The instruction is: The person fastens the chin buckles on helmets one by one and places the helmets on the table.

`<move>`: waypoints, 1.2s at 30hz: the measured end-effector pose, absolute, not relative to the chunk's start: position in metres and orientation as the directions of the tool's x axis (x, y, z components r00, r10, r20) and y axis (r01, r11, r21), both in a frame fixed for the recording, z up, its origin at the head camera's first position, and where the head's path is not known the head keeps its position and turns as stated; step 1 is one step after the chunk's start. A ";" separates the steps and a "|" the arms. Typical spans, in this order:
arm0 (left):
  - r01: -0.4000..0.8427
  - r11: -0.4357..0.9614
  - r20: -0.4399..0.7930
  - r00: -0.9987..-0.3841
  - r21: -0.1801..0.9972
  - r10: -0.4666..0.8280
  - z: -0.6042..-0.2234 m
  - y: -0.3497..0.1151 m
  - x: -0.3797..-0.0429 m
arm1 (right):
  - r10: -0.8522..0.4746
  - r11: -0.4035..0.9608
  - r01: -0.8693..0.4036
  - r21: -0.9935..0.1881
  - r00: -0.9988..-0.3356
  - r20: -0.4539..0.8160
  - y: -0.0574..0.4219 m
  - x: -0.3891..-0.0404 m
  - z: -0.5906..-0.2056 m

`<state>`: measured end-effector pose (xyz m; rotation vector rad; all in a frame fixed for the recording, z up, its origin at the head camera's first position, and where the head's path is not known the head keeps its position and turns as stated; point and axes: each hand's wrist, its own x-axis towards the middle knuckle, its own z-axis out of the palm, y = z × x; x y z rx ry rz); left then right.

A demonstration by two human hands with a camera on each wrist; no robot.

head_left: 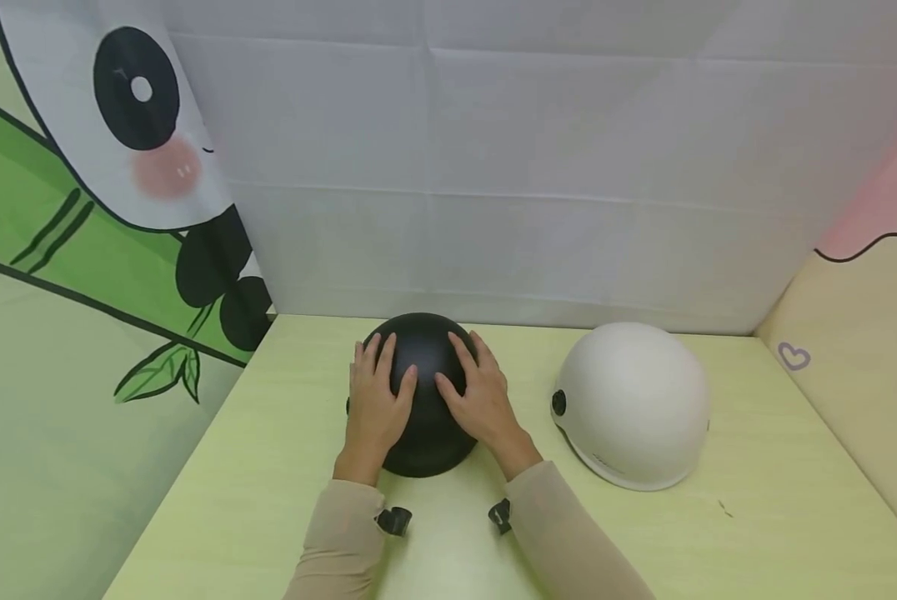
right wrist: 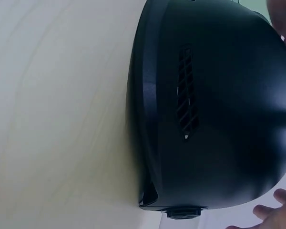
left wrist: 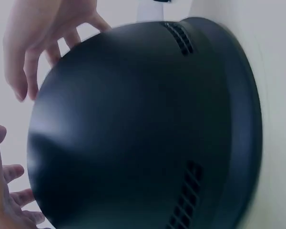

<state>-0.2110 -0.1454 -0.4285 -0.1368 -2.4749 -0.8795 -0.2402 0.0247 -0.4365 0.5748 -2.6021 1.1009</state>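
Head view: clock read around the black helmet [head_left: 426, 437], twelve toward the back. Surface is a pale yellow-green tabletop [head_left: 246, 508], faintly grained; a small dark mark [head_left: 724, 508] lies between three and four. At twelve, a creased whitish backdrop [head_left: 523, 150] rises from the table's rear edge. At ten, a side wall carries a panda print [head_left: 73, 125] and green bamboo. Toward three, a cream panel [head_left: 861, 342] with a purple heart outline [head_left: 794, 357].

Also at three: white helmet [head_left: 632, 408], dome up, apart from the black one, a dark round fitting [head_left: 558, 403] on its nine o'clock side. The right hand [head_left: 489, 404] comes between the two domes.

Black helmet sits dome up on the table. Left hand [head_left: 377, 404] is over its nine o'clock flank, right hand over its three; both screen parts of the shell. Fingers spread on each, thumbs facing; whether fingertips press, I cannot tell. Right wrist view shows a slotted vent [right wrist: 187, 90] above the brim. Beige sleeves [head_left: 343, 533] enter around six.
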 end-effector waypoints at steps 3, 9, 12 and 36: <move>0.244 0.773 0.471 -0.879 0.586 -0.079 -0.432 -0.153 -0.211 | -0.263 0.642 -0.449 -0.622 -0.891 0.371 0.022 -0.241 -0.435; 0.218 0.737 0.421 -0.902 0.640 -0.098 -0.443 -0.169 -0.212 | -0.283 0.643 -0.447 -0.622 -0.893 0.349 0.015 -0.243 -0.431; 0.190 0.706 0.386 -0.914 0.682 -0.127 -0.449 -0.176 -0.212 | -0.280 0.648 -0.442 -0.620 -0.895 0.346 0.013 -0.244 -0.429; 0.015 0.580 0.180 -0.957 0.814 -0.227 -0.480 -0.192 -0.220 | -0.297 0.704 -0.394 -0.591 -0.919 0.259 0.011 -0.257 -0.433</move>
